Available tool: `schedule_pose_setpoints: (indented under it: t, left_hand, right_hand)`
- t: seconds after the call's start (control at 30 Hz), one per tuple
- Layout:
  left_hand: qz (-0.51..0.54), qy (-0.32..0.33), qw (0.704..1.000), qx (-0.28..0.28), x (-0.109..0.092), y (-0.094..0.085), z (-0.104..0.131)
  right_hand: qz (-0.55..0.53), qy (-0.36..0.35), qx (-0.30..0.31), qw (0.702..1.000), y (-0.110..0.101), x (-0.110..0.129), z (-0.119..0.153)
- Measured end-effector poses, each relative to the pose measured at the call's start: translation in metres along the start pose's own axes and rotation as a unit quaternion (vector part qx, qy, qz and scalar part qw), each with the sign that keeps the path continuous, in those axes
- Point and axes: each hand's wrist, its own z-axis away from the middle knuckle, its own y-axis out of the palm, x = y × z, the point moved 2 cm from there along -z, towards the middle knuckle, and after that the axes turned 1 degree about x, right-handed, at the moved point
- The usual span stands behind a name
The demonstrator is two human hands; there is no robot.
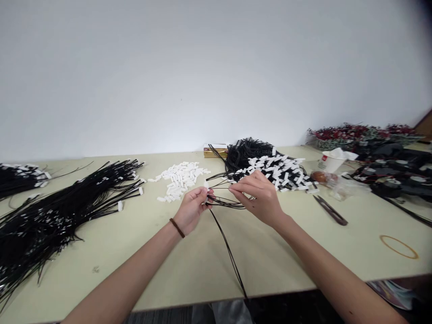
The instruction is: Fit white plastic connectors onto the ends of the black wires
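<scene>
One white paper cup (332,163), with white tissue poking out of its top, stands toward the far right corner of the surface (189,270). Just beside it, a clear plastic bag (344,186) lies crumpled near a round brown item (317,176). At the far edge, near its middle, sits a gold box (216,152), its contents hidden.

The two hands are apart above the middle of the surface. The left hand (194,207) pinches a white connector (206,184) and black wires (229,204); the right hand (258,195) has its fingertips closed on one thin strand.

Behind the left hand lie loose white connectors (180,177); behind the right, a heap of wired connectors (280,171) blocks part of a black cable pile (248,153). Long wire bundles (67,216) cover the left side. Dark snips (330,210) and a yellow ring (398,246) lie toward the near right corner.

The cup bears a red mark; its lettering is too small to read.
</scene>
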Motion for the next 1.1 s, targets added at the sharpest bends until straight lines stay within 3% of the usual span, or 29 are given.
schedule_pose_setpoints:
  t: [0.53, 0.8, 1.1]
  left_hand:
    - [-0.020, -0.008, 1.000, 0.010, 0.000, 0.000, 0.002]
    - [-0.036, -0.017, 0.997, 0.070, 0.000, 0.011, 0.009]
    - [-0.049, -0.022, 0.996, 0.065, 0.002, 0.012, 0.011]
  right_hand:
    - [-0.013, -0.006, 0.019, 1.000, 0.001, 0.000, 0.001]
    - [-0.012, -0.017, 0.036, 0.999, 0.009, 0.010, 0.005]
    - [-0.023, -0.021, 0.046, 0.998, 0.012, 0.010, 0.008]
